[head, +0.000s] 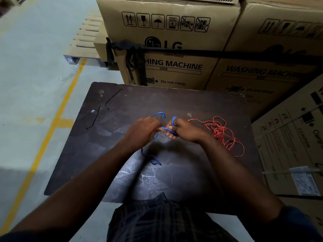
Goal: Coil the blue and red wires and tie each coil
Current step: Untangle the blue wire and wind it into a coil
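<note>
- Your left hand (143,131) pinches the blue wire (166,128), its grip closed on it.
- Your right hand (184,131) has the same wire looped round its curled fingers, grip closed on it; a short run stretches between the two hands.
- The rest of the blue wire trails loose toward you over the dark surface (122,105).
- The red wire (220,131) lies tangled on the surface, just right of your right hand.
- Two black ties (113,98) lie at the far left.

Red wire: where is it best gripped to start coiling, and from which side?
Probably pinch the loose end of the red wire, coming from the left. It juts clear of the tangle, toward the right hand, while the rest lies in crossed loops on the table.
</note>
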Action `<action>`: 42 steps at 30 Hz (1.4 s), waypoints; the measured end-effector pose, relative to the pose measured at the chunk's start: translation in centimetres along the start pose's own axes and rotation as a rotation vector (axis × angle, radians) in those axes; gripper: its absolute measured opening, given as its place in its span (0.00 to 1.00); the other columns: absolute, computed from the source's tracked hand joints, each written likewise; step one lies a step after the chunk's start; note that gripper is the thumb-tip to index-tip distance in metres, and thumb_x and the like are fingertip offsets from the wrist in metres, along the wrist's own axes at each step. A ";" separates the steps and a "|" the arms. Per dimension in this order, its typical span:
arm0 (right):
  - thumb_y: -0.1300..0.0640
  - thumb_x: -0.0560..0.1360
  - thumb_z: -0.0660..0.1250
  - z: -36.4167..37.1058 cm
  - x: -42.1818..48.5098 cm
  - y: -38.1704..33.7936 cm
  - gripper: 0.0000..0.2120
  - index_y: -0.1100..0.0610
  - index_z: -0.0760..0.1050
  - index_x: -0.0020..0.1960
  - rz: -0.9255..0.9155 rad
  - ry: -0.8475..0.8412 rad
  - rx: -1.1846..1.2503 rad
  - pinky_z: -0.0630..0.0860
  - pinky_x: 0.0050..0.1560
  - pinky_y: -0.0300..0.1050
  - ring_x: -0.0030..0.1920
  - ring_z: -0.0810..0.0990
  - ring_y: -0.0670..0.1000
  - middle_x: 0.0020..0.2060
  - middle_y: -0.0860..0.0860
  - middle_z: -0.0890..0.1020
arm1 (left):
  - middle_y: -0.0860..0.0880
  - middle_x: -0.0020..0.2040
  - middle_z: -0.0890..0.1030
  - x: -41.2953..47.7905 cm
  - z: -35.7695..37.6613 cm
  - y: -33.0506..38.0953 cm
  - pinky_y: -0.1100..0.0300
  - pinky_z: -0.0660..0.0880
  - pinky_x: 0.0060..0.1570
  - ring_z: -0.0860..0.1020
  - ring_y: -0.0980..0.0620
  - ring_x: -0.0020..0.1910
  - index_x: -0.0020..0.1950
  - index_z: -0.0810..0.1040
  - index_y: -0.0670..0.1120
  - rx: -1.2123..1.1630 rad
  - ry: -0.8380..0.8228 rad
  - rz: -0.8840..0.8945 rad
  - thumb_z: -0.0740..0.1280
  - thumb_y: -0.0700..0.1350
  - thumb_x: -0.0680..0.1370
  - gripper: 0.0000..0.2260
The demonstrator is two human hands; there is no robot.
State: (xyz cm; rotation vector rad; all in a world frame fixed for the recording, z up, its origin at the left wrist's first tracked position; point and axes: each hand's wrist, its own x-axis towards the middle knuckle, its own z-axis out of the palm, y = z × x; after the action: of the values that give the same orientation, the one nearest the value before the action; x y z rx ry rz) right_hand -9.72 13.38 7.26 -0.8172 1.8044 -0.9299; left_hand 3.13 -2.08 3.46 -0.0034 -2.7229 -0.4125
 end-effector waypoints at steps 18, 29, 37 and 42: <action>0.57 0.79 0.57 -2.5 -2.9 -2.8 0.08 0.57 0.67 0.42 -0.163 -0.716 1.174 0.59 0.28 0.39 0.24 0.56 0.43 0.25 0.45 0.62 | 0.49 0.52 0.80 -0.5 1.1 -0.8 0.58 0.76 0.48 0.79 0.56 0.44 0.70 0.65 0.50 -0.514 -0.067 -0.490 0.59 0.36 0.73 0.26; 0.59 0.80 0.54 -4.5 -2.2 1.0 0.09 0.57 0.69 0.43 -0.293 -0.374 1.687 0.60 0.29 0.41 0.24 0.58 0.46 0.25 0.46 0.63 | 0.51 0.34 0.83 -1.6 0.0 -2.5 0.66 0.76 0.36 0.78 0.56 0.28 0.46 0.78 0.42 -0.980 0.118 -0.883 0.62 0.35 0.80 0.07; 0.68 0.70 0.56 -6.5 -1.0 2.2 0.07 0.58 0.69 0.38 -0.325 0.189 1.906 0.66 0.29 0.41 0.22 0.63 0.47 0.24 0.48 0.68 | 0.58 0.41 0.85 -2.0 -0.8 -2.2 0.70 0.73 0.52 0.81 0.61 0.44 0.45 0.82 0.47 -0.774 -0.076 -0.689 0.66 0.37 0.79 0.07; 0.68 0.78 0.51 -6.2 0.3 1.6 0.14 0.54 0.67 0.39 -0.178 0.673 1.887 0.73 0.44 0.45 0.28 0.74 0.47 0.26 0.48 0.78 | 0.48 0.44 0.86 -1.4 -0.9 -0.6 0.60 0.78 0.56 0.83 0.56 0.46 0.52 0.83 0.47 -0.852 -0.133 -0.641 0.66 0.36 0.78 0.09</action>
State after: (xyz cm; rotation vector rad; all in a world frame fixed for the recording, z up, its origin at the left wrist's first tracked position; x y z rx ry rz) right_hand -15.81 15.44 7.57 0.6399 0.5325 -2.4500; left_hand 4.68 -2.79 3.56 0.6295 -2.3831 -1.7532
